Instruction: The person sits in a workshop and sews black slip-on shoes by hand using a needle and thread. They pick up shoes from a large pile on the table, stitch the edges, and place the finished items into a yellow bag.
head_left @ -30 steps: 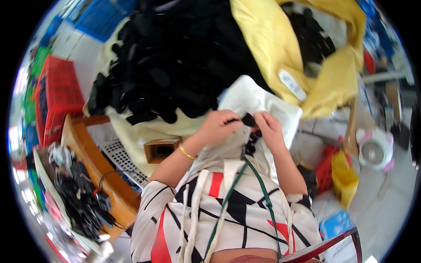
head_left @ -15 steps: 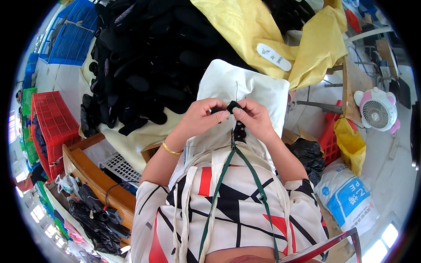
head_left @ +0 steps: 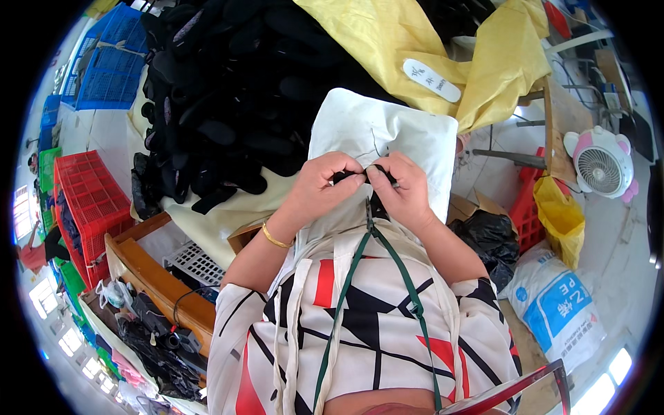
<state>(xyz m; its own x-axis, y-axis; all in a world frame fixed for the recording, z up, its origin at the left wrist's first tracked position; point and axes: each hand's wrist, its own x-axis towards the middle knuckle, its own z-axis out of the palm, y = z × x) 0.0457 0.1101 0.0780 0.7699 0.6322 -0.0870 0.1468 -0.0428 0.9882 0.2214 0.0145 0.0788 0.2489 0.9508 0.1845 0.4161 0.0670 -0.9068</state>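
Note:
Between both hands I pinch a small black fabric piece, above a white cloth spread over my lap. My left hand, with a gold bracelet at the wrist, grips one side of it between thumb and fingers. On the other side, my right hand closes on it, thumb against the cloth. A thin dark thread trails beyond my fingertips. Under my hands a small metal tool, its kind partly hidden, hangs at the end of a green cord.
A big heap of black shoe-like fabric pieces lies ahead to the left. Yellow sheeting bears a white insole. To the left are a red crate and a wooden drawer; to the right, a fan and a white sack.
My hands have turned the black piece so that less of it shows between the fingertips. The thread beyond it now lies bent instead of straight.

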